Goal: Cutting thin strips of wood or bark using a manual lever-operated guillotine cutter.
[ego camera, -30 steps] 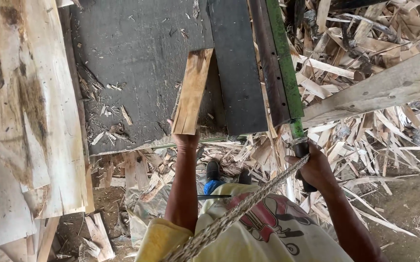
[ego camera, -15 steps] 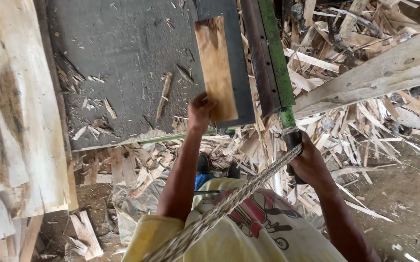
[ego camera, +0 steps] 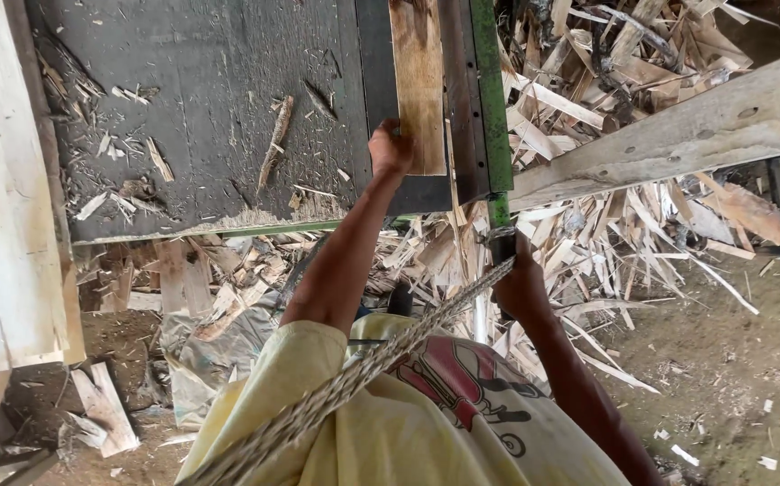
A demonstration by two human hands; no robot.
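Plank (ego camera: 418,85) lies on the dark table (ego camera: 210,117), beside the green rail (ego camera: 489,90); left hand (ego camera: 390,148) grips its near end, right hand (ego camera: 518,274) holds the rail's handle, fingers closed.

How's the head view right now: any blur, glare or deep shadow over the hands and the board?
Head view: even daylight, no glare; the wooden board and left hand are sharp. The right hand by the green rail is a bit darker but readable. The braided rope, close to the lens, looks soft. The top right corner falls into shadow, and the wide lens stretches the beam at the edge.
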